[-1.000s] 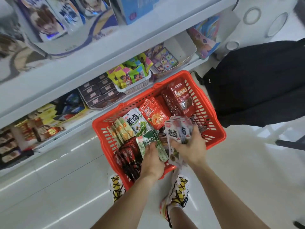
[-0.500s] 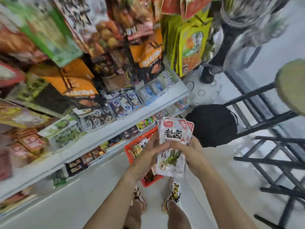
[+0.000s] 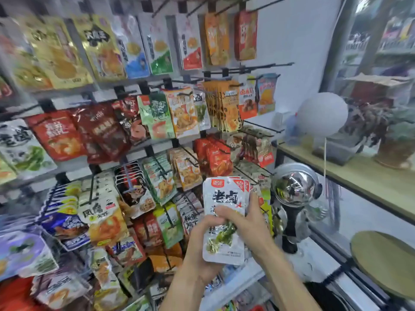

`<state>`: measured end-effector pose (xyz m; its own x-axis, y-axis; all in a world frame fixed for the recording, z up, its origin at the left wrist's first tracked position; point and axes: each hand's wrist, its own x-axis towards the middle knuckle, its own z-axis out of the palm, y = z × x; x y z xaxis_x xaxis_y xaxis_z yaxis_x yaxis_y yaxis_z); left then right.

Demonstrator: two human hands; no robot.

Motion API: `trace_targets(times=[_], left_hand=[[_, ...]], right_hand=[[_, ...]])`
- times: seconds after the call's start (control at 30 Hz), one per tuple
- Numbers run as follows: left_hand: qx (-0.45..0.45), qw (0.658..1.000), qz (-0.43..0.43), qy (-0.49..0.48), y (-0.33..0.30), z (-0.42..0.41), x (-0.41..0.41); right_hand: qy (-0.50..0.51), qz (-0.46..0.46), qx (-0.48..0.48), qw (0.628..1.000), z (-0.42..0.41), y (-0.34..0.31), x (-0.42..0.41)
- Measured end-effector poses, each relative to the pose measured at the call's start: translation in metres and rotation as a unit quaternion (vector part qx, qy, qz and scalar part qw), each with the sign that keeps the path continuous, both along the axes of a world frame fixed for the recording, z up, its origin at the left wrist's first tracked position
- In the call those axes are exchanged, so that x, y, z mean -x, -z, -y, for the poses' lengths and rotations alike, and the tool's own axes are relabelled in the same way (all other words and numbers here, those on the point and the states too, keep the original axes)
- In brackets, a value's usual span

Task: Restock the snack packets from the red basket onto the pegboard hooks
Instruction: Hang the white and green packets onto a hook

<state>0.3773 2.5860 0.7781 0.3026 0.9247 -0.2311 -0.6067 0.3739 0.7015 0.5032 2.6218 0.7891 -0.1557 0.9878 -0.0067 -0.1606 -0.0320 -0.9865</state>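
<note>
A wall of pegboard hooks (image 3: pixel 258 129) crowded with hanging snack bags is filling a shop aisle, with a wooden counter (image 3: pixel 359 176) running along the right and a white balloon (image 3: pixel 322 114) sitting above it. A person is standing before the display, holding up a small stack of snack packets (image 3: pixel 224 198) at chest height in front of the lower rows; the red basket is not showing in this view. The left hand (image 3: pixel 202 248) is curling round the stack's lower left side, thumb lying across the front, while the right hand (image 3: pixel 249 223) is wrapping the right edge, fingers folded over the face of the top packet. The step in hand appears to be picking a hook and lining up the hang holes at the packets' top edge. To do it well, the person is likely needing to keep the holes squared together, find the row carrying the matching white packets, and slide the stack along the prong without snagging neighbours. Room is looking tight: black prongs are jutting out at many angles near the stack's top, bags are hanging close on the left, and a shiny chrome globe (image 3: pixel 294 187) on a dark stand is sitting just beside the right hand. The freest space is lying toward the person.
</note>
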Motion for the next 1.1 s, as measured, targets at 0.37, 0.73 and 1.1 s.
trace_targets(times=[0.37, 0.73, 1.1], left_hand=[[-0.063, 0.985, -0.043, -0.154, -0.076, -0.023, -0.042], [-0.050, 0.965, -0.033, -0.257, -0.106, -0.052, -0.048], [-0.012, 0.965, -0.081, -0.248, -0.121, -0.092, -0.008]], right_hand=[[-0.049, 0.272, -0.193, 0.942, -0.066, -0.077, -0.036], [-0.040, 0.032, -0.199, 0.979, -0.088, -0.107, -0.042], [0.005, -0.021, -0.145, 0.989, -0.150, -0.111, -0.015]])
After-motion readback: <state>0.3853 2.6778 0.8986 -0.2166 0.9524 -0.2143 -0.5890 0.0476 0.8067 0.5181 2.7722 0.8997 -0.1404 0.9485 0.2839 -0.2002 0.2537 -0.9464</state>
